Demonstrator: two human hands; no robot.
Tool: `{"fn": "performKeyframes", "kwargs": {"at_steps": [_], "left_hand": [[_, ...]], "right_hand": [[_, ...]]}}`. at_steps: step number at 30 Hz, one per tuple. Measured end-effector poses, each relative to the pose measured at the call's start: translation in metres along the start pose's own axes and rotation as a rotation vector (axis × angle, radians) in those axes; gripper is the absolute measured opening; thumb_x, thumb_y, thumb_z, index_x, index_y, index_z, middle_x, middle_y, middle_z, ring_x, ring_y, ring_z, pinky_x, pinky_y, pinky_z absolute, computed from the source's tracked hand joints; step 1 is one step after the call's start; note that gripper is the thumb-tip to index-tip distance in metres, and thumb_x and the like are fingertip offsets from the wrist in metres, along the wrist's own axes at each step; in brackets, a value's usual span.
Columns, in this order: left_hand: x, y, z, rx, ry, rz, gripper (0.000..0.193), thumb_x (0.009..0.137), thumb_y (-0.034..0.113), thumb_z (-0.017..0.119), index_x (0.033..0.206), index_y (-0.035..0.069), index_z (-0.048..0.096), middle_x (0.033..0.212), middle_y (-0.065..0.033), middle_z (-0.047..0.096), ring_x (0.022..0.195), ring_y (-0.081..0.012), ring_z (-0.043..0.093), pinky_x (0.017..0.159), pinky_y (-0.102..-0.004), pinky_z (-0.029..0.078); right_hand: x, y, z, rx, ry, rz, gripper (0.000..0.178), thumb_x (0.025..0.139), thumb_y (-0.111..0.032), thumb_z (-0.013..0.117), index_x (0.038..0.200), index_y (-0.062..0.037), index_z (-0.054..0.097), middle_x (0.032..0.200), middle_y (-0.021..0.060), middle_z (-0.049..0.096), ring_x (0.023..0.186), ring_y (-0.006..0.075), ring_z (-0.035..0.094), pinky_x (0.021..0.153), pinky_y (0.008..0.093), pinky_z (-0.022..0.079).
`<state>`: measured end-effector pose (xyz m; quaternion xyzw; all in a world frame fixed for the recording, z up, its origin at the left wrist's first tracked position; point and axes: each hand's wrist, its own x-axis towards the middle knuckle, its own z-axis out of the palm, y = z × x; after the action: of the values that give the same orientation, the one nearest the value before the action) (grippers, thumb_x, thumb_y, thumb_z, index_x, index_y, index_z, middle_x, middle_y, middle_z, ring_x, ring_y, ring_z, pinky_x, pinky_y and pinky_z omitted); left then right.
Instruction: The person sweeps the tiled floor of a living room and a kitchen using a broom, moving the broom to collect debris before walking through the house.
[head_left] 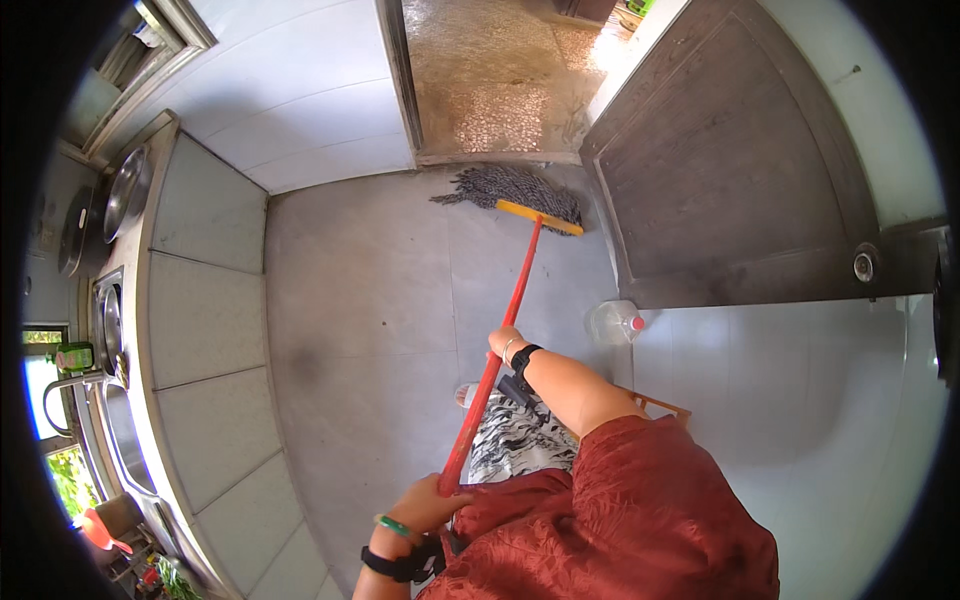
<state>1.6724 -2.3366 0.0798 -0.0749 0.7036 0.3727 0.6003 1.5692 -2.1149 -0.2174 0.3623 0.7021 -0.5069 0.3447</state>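
A mop with a red handle (519,285) runs from close to my body toward the doorway. My left hand (428,503), with a green bangle at its wrist, is closed around the near end of the handle. Farther along, my right hand (505,342) grips the same handle about midway. At its far end a yellow bar (540,218) holds the grey string mop head (505,185), which lies spread on the grey floor (370,300) just before the door sill. The strands trail off to the left.
A brown door (735,160) stands on the right. Near its lower edge sits a clear plastic jug (612,322) with a red cap. White-fronted cabinets (208,300) with a sink (125,435) line the left. Part of a wooden stool (660,405) shows beside my right sleeve.
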Motion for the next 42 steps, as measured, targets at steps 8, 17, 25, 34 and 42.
{"fn": "performKeyframes", "kwargs": {"at_steps": [8,17,25,34,42], "left_hand": [[-0.094,-0.06,0.01,0.311,0.563,0.05,0.029,0.071,0.029,0.055,0.081,0.002,0.055,0.053,-0.0032,0.05,0.044,-0.0128,0.048,0.04,-0.0244,0.037],[-0.232,-0.121,0.108,0.403,0.958,-0.175,0.025,0.064,0.024,0.061,0.08,0.005,0.059,0.057,-0.0085,0.054,0.048,-0.0212,0.051,0.046,-0.0292,0.039],[-0.325,-0.168,0.221,0.207,1.023,-0.539,0.028,0.066,0.027,0.062,0.083,0.004,0.058,0.062,-0.0153,0.055,0.054,-0.0197,0.054,0.05,-0.0293,0.041],[-0.295,-0.261,0.357,-0.65,1.183,-0.219,0.021,0.068,0.006,0.061,0.087,-0.002,0.057,0.07,-0.0022,0.056,0.059,-0.008,0.047,0.052,-0.0208,0.04],[-0.202,-0.247,0.32,-0.564,1.141,-0.129,0.013,0.071,0.013,0.06,0.077,0.002,0.058,0.061,0.0012,0.054,0.051,-0.006,0.045,0.044,-0.0195,0.035]], "right_hand": [[-0.068,0.043,0.073,0.637,-0.224,0.412,0.015,0.076,-0.012,0.035,0.079,-0.0028,0.045,0.071,0.0125,0.053,0.06,0.023,0.055,0.052,0.038,0.047],[-0.228,0.08,0.192,0.506,-0.447,0.405,0.016,0.076,-0.013,0.032,0.087,-0.0057,0.039,0.068,0.0083,0.053,0.055,0.0195,0.055,0.046,0.0354,0.048],[-0.354,0.133,0.264,0.231,-0.731,0.471,0.017,0.075,-0.014,0.03,0.089,-0.0051,0.036,0.069,0.0084,0.052,0.05,0.0189,0.055,0.044,0.0341,0.049],[-0.397,0.154,0.222,-0.294,-0.691,0.48,0.011,0.073,-0.014,0.043,0.076,-0.0047,0.045,0.058,0.0047,0.058,0.037,0.0134,0.052,0.022,0.0237,0.025],[-0.321,0.083,0.161,-0.082,-0.619,0.263,0.019,0.073,-0.008,0.049,0.086,0.0022,0.04,0.068,0.0131,0.053,0.053,0.0229,0.057,0.042,0.0347,0.05]]}}
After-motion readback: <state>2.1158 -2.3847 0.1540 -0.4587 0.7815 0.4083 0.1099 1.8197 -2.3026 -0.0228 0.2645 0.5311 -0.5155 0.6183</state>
